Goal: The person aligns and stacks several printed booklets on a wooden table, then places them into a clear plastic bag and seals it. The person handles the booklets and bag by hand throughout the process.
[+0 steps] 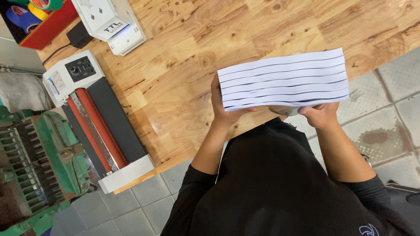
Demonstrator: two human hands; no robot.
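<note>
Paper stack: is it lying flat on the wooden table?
No, the paper stack is held up by the left hand and right hand, above the table edge.

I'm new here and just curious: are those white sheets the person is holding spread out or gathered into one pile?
Gathered. The paper stack is one block with dark lines between bundles, gripped by the left hand and right hand.

Stack of paper sheets [284, 78] held above near edge of surface [183, 74], partly over floor [385, 109]. Left hand [225, 109] at stack's left end, right hand [319, 114] under its near right edge. Laminator [96, 122] on surface far left, running toward near edge. Small device [111, 24] behind laminator. Tape rolls [30, 11] in tray [50, 28] at far left corner. Machine [35, 166] on floor, left of surface.
</note>
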